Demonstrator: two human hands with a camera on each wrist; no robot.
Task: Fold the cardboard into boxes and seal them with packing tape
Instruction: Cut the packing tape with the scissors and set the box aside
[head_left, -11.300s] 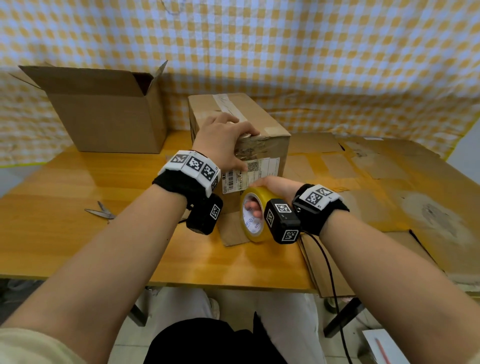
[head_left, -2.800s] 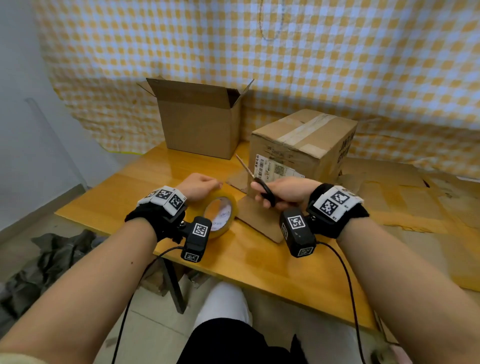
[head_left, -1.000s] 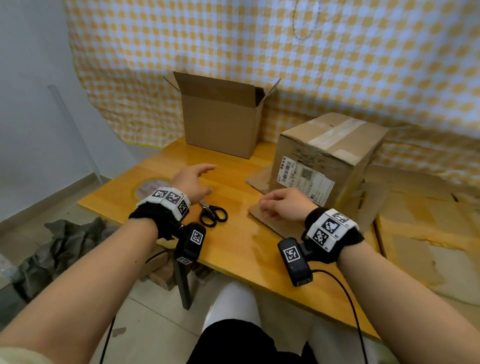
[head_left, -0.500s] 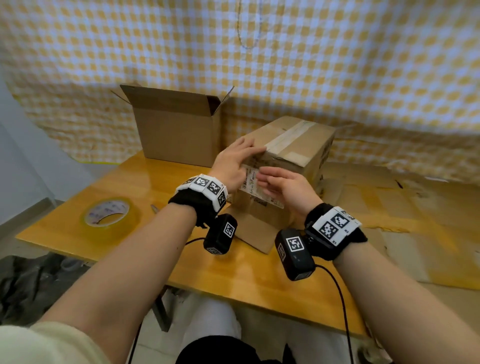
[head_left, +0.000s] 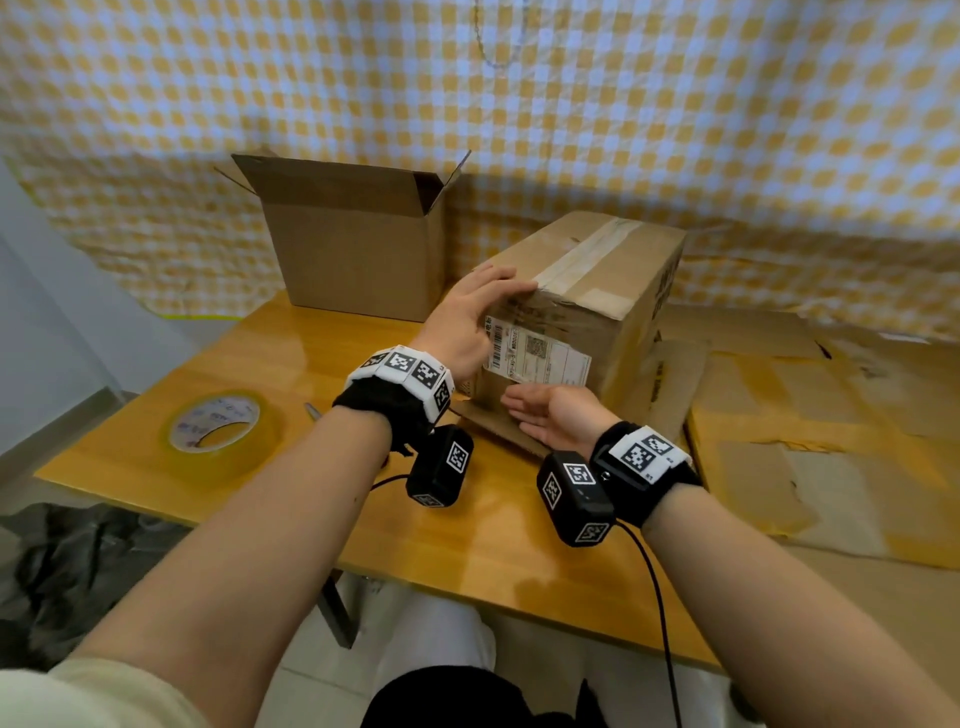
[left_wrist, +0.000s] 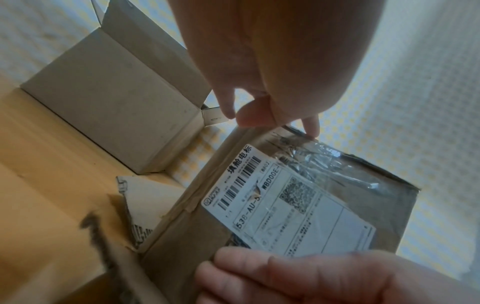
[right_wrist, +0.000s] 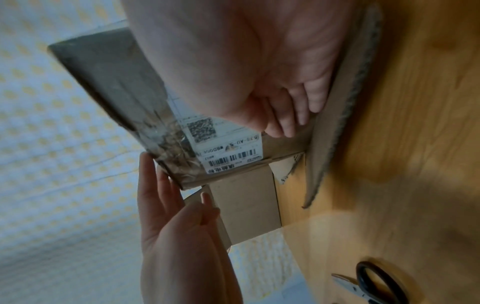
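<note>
A closed cardboard box (head_left: 597, 280), with tape along its top and a white shipping label (head_left: 537, 353) on the near face, stands on the wooden table (head_left: 467, 530). My left hand (head_left: 475, 312) lies flat with straight fingers against the box's upper near-left corner. My right hand (head_left: 543, 415) is palm up at the foot of the near face, its fingers touching the cardboard just below the label. In the right wrist view those fingers (right_wrist: 291, 121) rest on the box beside a loose flap (right_wrist: 330, 123). The yellow tape roll (head_left: 218, 423) lies flat at the table's left.
An open box (head_left: 353, 234) stands behind, against the checked cloth. Black-handled scissors (right_wrist: 369, 288) lie on the table between the tape roll and my left wrist. Flattened cardboard sheets (head_left: 805, 415) cover the table's right side. The table's front edge is near my forearms.
My right hand has dropped from the label to the bottom of the near face and turned palm up. The left hand stays at the top corner. Earlier, tape roll and scissors were put down.
</note>
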